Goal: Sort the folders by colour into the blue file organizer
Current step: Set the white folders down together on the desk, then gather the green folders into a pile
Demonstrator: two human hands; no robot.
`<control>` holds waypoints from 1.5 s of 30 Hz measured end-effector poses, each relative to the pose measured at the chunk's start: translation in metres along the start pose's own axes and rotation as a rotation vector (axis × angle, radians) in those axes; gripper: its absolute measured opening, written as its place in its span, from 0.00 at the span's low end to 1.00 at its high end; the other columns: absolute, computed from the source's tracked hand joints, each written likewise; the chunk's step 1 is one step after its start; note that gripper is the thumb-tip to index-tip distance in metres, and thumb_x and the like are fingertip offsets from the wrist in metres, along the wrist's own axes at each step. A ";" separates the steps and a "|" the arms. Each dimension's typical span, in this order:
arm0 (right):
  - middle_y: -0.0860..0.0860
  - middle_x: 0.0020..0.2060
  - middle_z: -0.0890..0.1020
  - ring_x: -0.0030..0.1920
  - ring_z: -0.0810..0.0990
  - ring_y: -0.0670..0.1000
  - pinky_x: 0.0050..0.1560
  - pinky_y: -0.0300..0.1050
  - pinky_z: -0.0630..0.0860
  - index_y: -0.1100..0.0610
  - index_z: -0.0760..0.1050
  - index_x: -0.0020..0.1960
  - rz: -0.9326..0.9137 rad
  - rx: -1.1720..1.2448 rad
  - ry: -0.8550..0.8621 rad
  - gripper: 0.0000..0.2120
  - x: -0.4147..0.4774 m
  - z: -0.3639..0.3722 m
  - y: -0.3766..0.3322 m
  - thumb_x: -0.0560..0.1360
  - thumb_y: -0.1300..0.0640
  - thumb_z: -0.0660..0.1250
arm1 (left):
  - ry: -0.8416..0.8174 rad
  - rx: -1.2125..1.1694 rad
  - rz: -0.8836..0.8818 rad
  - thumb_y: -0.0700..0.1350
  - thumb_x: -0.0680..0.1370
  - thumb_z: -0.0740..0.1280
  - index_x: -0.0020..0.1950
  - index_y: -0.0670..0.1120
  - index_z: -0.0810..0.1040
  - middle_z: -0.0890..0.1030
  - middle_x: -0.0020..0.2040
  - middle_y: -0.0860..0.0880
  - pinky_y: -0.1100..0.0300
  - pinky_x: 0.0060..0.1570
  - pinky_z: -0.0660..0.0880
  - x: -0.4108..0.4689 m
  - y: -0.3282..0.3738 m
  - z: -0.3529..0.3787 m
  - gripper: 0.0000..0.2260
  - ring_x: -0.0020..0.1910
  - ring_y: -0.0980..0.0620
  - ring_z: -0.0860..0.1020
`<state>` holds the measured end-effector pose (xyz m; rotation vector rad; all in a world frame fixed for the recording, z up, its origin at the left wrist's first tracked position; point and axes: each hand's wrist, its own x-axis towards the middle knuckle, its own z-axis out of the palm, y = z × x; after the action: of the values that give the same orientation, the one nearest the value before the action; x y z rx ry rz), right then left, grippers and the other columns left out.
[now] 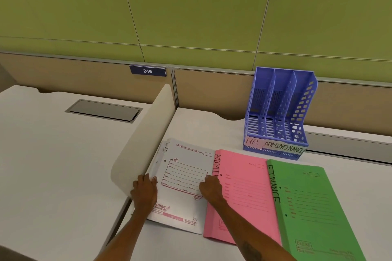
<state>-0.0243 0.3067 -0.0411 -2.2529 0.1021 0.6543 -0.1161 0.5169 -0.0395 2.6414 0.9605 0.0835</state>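
Both hands, left hand point(144, 190) and right hand point(211, 188), press fingers onto the white folder point(184, 178) at the tabletop's point(212, 125) left edge, apparently readying a lift; neither grip pinches it. The blue organizer point(277, 112) stands empty at the back edge.

White desk point(212, 129) with white folder point(186, 178), pink folder point(244, 193), green folder point(311, 207), blue organizer point(277, 112).

Two bare forearms come into view from the near edge, each ending in a bare hand. The left hand point(144, 190) and the right hand point(210, 188) show no rings, watch or bracelet, and no sleeves cover either forearm. A dark tattoo point(252, 252) marks the right forearm at the near edge; its design is too blurred to read.
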 end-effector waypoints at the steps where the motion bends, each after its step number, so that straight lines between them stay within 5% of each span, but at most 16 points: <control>1: 0.57 0.53 0.79 0.50 0.80 0.54 0.40 0.41 0.77 0.62 0.76 0.54 -0.022 -0.006 0.005 0.10 -0.001 -0.003 0.001 0.74 0.62 0.61 | 0.018 0.017 -0.004 0.52 0.81 0.58 0.65 0.41 0.72 0.75 0.59 0.42 0.45 0.49 0.72 0.000 0.002 0.000 0.18 0.55 0.41 0.73; 12: 0.54 0.64 0.72 0.62 0.71 0.53 0.61 0.49 0.74 0.56 0.72 0.67 -0.223 -0.069 0.168 0.18 -0.019 -0.060 0.026 0.79 0.55 0.62 | 0.126 -0.001 0.267 0.55 0.80 0.60 0.66 0.45 0.73 0.76 0.65 0.44 0.40 0.62 0.68 -0.019 0.084 0.015 0.19 0.66 0.41 0.71; 21: 0.53 0.70 0.68 0.68 0.66 0.55 0.67 0.53 0.66 0.53 0.67 0.72 -0.190 -0.179 0.323 0.22 -0.040 -0.136 0.078 0.79 0.51 0.61 | -0.117 -0.043 0.407 0.61 0.81 0.50 0.77 0.48 0.57 0.60 0.78 0.48 0.42 0.75 0.52 -0.071 0.176 0.036 0.28 0.77 0.45 0.55; 30: 0.54 0.71 0.67 0.68 0.66 0.56 0.66 0.56 0.65 0.54 0.65 0.73 -0.034 -0.153 0.406 0.24 -0.059 -0.209 0.155 0.78 0.52 0.62 | -0.286 -0.045 0.607 0.61 0.80 0.53 0.77 0.48 0.57 0.60 0.77 0.47 0.44 0.75 0.51 -0.122 0.247 0.080 0.29 0.77 0.45 0.55; 41: 0.56 0.69 0.66 0.68 0.64 0.59 0.67 0.57 0.65 0.57 0.62 0.72 0.315 -0.138 0.442 0.26 -0.086 -0.271 0.267 0.76 0.54 0.62 | -0.690 -0.283 0.715 0.46 0.80 0.63 0.74 0.49 0.64 0.74 0.69 0.47 0.41 0.66 0.70 -0.191 0.305 0.108 0.23 0.67 0.45 0.73; 45: 0.56 0.67 0.66 0.67 0.65 0.59 0.66 0.56 0.65 0.56 0.62 0.71 0.370 -0.080 0.416 0.26 -0.087 -0.281 0.287 0.75 0.53 0.63 | -0.731 -0.370 0.642 0.41 0.79 0.63 0.71 0.45 0.67 0.76 0.66 0.48 0.52 0.59 0.76 -0.199 0.318 0.111 0.20 0.62 0.48 0.78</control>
<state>-0.0579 -0.1028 -0.0290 -2.4407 0.7215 0.3680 -0.0556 0.1304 -0.0306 2.2324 -0.1363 -0.4735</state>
